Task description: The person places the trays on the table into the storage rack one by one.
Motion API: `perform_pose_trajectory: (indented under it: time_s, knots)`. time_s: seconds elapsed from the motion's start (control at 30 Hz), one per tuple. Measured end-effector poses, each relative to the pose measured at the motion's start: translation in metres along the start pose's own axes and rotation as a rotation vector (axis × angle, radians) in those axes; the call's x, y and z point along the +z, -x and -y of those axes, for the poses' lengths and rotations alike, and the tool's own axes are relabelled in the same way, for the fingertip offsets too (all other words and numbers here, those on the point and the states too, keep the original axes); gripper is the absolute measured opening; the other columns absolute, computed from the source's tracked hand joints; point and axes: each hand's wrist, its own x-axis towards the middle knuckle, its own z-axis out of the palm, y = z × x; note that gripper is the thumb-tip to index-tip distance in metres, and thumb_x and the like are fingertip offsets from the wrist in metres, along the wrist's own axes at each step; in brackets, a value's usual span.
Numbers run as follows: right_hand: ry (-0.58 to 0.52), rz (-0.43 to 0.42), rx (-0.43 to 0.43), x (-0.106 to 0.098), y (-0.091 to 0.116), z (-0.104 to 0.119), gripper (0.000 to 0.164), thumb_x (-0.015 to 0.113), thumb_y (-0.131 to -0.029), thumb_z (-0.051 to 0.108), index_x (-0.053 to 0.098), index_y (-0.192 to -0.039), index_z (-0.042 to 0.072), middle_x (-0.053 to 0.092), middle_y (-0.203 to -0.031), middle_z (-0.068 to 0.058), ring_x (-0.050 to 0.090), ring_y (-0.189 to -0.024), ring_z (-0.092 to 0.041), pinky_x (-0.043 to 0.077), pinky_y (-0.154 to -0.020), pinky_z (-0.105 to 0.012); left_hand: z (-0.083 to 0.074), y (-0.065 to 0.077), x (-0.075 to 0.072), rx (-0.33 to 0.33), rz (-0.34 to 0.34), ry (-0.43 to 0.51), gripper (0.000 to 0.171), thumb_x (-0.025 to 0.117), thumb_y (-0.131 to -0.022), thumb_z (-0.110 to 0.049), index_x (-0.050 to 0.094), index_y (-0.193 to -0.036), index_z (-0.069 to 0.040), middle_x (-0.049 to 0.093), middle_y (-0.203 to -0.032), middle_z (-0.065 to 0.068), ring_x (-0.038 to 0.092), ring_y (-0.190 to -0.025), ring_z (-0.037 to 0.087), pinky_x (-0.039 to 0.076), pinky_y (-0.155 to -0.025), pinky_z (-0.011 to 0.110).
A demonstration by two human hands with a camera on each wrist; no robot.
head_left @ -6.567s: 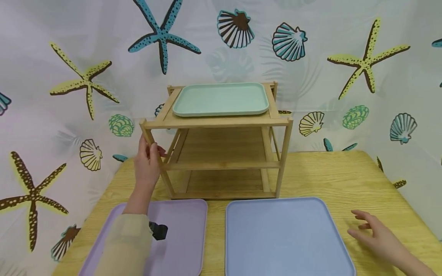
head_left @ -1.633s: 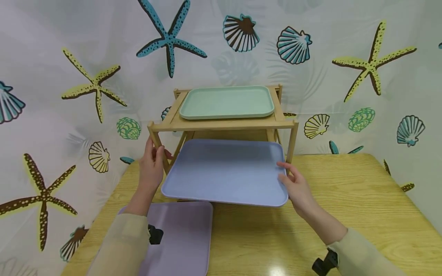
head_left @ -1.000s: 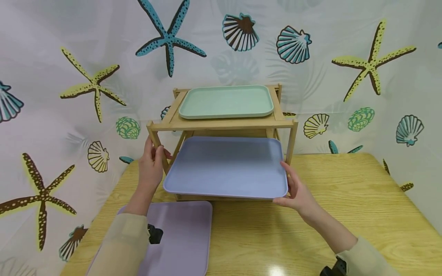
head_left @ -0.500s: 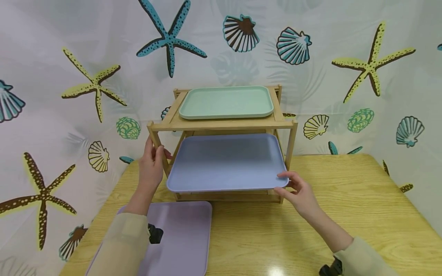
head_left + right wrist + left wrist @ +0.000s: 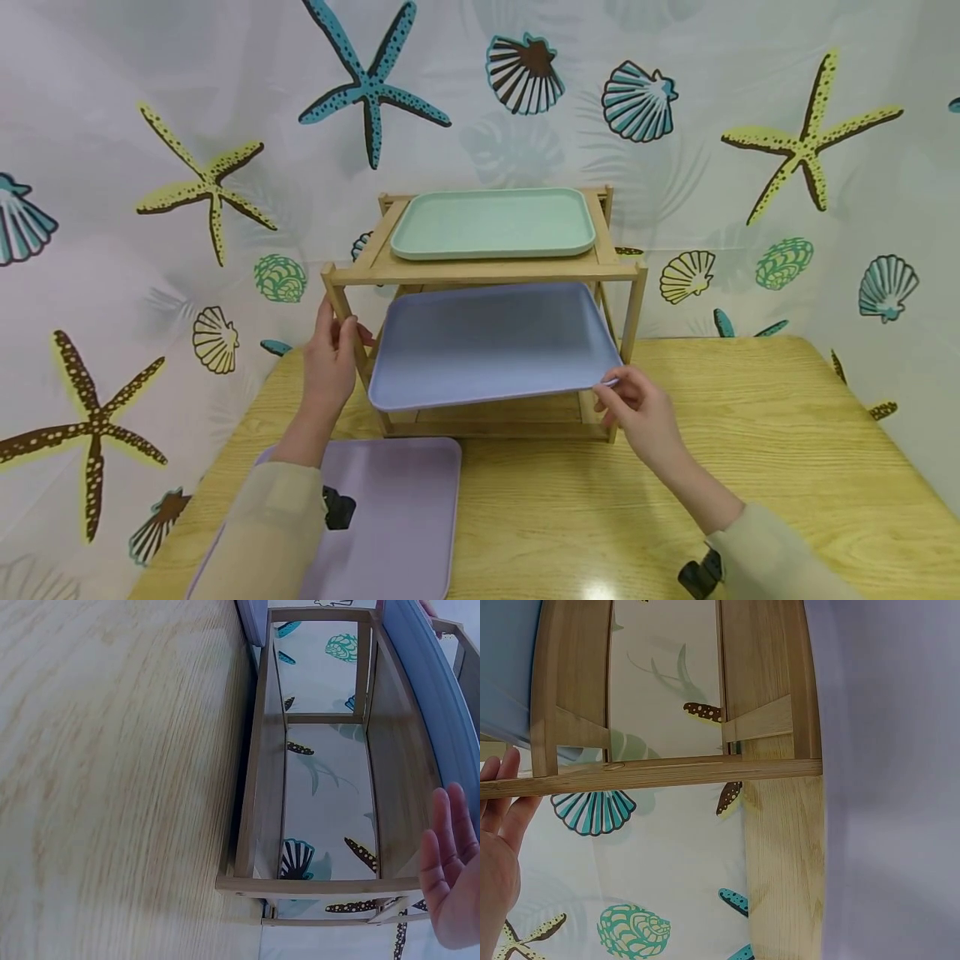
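While the blue tray (image 5: 487,346) is tilted: it stands partly within the middle opening of the rack (image 5: 480,272), front edge jutting out, right front corner raised. Uneven pushing could wedge it.
Tray's left edge: close to the left front post (image 5: 339,300); contact cannot be told. It may catch there.
Right hand (image 5: 643,412): thumb and fingers pinch the right front corner. A slip could drop the front edge.
Left hand (image 5: 327,367): fingers wrapped round the left front post. A loosened grip could let the rack shift if the tray jams.
Green tray (image 5: 491,223): flat on the rack's top; a jolt could slide it.
Purple tray (image 5: 390,517): on the table (image 5: 712,467), below left; a falling blue tray could strike it.
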Motion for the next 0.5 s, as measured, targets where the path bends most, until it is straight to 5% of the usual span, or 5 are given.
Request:
perform_pose_trajectory:
  time_s: [0.23, 0.5]
  knots:
    - [0.066, -0.008, 0.031, 0.007, -0.003, 0.024, 0.005, 0.059, -0.095, -0.001, 0.057, -0.098, -0.005, 0.062, -0.068, -0.024, 0.055, -0.047, -0.011, 0.049, -0.05, -0.025, 0.001, 0.002, 0.0, 0.01, -0.001, 0.033, 0.035, 0.041, -0.106, -0.023, 0.04, -0.14, -0.014, 0.064, -0.081, 0.014, 0.066, -0.075, 0.032, 0.048, -0.069, 0.025]
    - [0.069, -0.044, 0.071, 0.013, -0.017, -0.008, 0.014, 0.063, -0.095, 0.011, 0.058, -0.103, 0.001, 0.063, -0.064, -0.018, 0.058, -0.044, -0.025, 0.05, -0.046, -0.031, 0.002, 0.002, 0.0, 0.014, -0.001, 0.027, 0.036, 0.04, -0.106, -0.024, 0.04, -0.141, -0.015, 0.064, -0.082, 0.012, 0.066, -0.077, 0.034, 0.046, -0.067, 0.017]
